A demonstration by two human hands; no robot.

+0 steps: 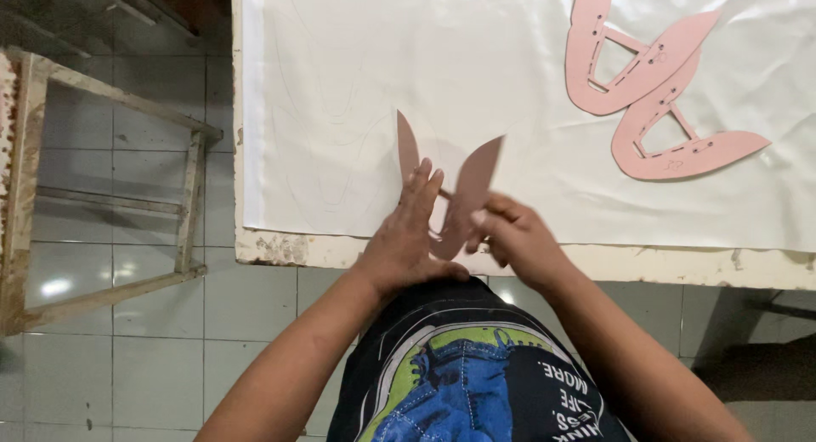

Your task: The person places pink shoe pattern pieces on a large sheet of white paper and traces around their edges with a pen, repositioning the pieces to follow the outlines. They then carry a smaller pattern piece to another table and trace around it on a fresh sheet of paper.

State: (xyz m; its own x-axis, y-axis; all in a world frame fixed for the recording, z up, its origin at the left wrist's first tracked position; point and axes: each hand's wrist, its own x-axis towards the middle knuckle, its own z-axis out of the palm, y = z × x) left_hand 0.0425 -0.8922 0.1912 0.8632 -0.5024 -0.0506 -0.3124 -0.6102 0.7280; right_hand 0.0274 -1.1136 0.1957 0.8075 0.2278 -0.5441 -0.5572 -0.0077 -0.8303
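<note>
A brownish-pink card template (463, 195) with two pointed wings lies on the white fabric (357, 93) near the table's front edge. My left hand (406, 238) presses flat on its left side, fingers stretched forward. My right hand (510, 236) has its fingers curled against the template's right lower edge; what it pinches is blurred. Faint traced outlines show on the fabric to the left of the template.
Two pink cut-out patterns (654, 85) with slots and holes lie overlapping at the fabric's far right. The table's worn front edge (680, 268) runs across. A wooden frame stand (110, 195) sits on the tiled floor at the left.
</note>
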